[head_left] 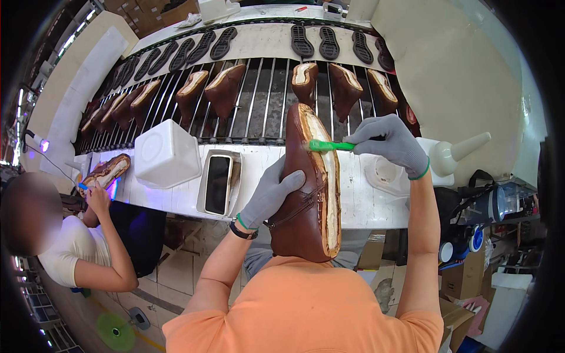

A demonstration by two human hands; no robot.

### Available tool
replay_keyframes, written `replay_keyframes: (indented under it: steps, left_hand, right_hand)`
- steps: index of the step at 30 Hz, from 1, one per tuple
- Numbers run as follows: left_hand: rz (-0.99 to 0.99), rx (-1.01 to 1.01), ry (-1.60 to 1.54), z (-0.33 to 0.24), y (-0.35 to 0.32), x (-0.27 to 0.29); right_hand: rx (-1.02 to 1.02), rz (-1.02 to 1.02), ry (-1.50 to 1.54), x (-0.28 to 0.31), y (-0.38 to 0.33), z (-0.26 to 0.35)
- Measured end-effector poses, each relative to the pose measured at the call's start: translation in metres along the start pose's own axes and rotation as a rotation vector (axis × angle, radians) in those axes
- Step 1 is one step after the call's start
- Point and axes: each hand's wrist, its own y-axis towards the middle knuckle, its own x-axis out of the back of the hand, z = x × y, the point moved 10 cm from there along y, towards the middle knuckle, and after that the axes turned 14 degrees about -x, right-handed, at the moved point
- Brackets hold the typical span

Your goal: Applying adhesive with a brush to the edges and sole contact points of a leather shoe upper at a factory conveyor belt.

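A brown leather shoe upper [298, 226] without a sole is held upright in front of me, its pale underside with a tan rim turned to the right. My left hand [272, 193], in a grey glove, is closed around its left side, thumb across the leather. In its grey glove, my right hand [391, 141] pinches the handle of a small green brush [329, 145]. The brush head touches the upper part of the underside, near the rim. Below my right hand stands an open translucent white container [387, 174] on the white table [368, 207].
Beyond the table, a roller conveyor [262, 94] carries several brown uppers [225, 91]; black soles [302, 41] lie on a shelf behind it. A white box [167, 154], a phone [218, 185] in a tray and a white spouted bottle [450, 156] share the table. A co-worker [88, 250] handles another upper at left.
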Motion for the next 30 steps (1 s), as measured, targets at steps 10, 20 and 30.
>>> replay_keyframes:
  steps: [10,20,30]
  left_hand:
    - [0.034,-0.023,0.057,-0.009,0.004,-0.008]
    - [0.022,-0.021,0.002,-0.008,0.002,-0.006]
    - [-0.012,0.030,-0.089,-0.001,-0.002,-0.005]
  right_hand:
    - [-0.065,-0.314,0.010,0.022,0.022,-0.005]
    - [0.032,-0.013,-0.050,0.009,0.009,0.016]
    - [0.030,0.082,-0.133,0.000,-0.001,0.017]
